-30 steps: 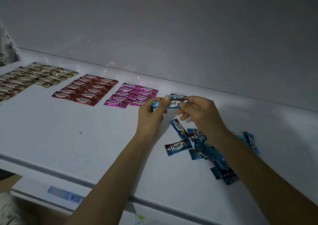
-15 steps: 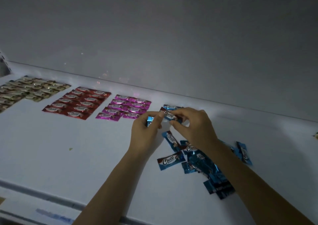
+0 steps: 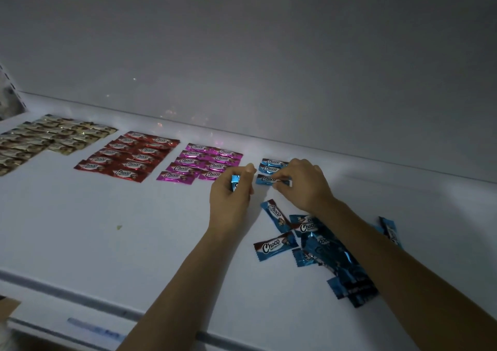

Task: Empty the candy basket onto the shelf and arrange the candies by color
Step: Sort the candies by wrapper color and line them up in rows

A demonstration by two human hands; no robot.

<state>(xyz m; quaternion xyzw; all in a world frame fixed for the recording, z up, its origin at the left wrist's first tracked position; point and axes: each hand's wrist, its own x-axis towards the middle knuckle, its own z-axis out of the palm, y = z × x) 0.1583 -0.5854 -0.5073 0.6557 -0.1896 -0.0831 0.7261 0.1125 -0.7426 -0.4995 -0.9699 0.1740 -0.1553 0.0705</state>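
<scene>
Three sorted blocks, gold, red, pink, line the shelf. Right hand pinches a blue candy into a new row right of pink; left hand grips a spare; pile waits near right.

shop, white display shelf, price-label strip

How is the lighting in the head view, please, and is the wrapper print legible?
Head view: dim overall, brightest on the shelf beside the right hand; print legible on the pink candies and loose blue candies; gold candies at far left dark and soft.
</scene>
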